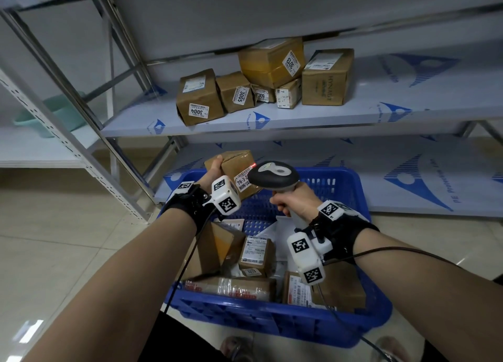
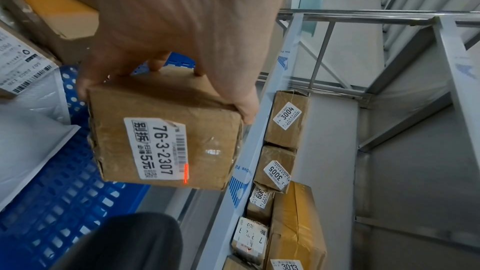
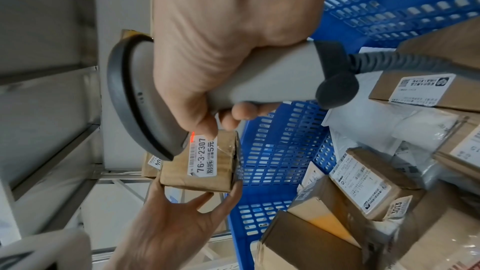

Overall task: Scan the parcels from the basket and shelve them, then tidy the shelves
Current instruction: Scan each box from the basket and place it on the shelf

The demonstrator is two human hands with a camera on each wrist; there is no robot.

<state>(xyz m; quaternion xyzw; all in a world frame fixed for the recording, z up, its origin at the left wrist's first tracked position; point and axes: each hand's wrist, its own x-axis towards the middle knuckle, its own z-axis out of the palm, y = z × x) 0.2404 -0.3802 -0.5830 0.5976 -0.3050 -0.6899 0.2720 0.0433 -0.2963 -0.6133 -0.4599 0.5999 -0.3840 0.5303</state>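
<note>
Parcel (image 1: 231, 168) first: a small brown cardboard box wrapped in clear tape, held up over the far rim of the blue plastic basket (image 1: 340, 182) by the left hand (image 1: 213, 171), whose fingers curl round its far end. Its white label faces the barcode scanner (image 1: 272, 175), which the right hand (image 1: 295, 199) grips by the handle, fingers wrapped tight; a red glow shows at the scanner's nose. More boxes and white bags lie heaped in the basket, which sits on the pale tiled floor against the lowest shelf. On the grey metal shelf (image 1: 381, 111) above stands a cluster of brown boxes, with stickers reading 3004 (image 1: 198, 112), 3005 and 3013. A green tub (image 1: 51, 116) rests on the neighbouring rack to the left.

From the left wrist, the parcel (image 2: 166, 137) fills the middle, thumb on one edge and fingertips (image 2: 155, 65) hooked over the back. The label (image 2: 155, 149) reads 76-3-2307, and a short red scan line (image 2: 186, 173) falls by the end of its barcode. The shelved boxes run in a row along the shelf edge (image 2: 249, 151) beside it, and the basket's perforated blue wall shows below.

From the right wrist, the scanner (image 3: 155, 98) is grey with a dark rim, its cable leading off from the handle, and the fingers (image 3: 241, 112) are clenched about it. Its nose is close to the parcel (image 3: 202, 163), with the red light on the label's upper end. The left hand (image 3: 179, 223) pinches the box from beneath.
</note>
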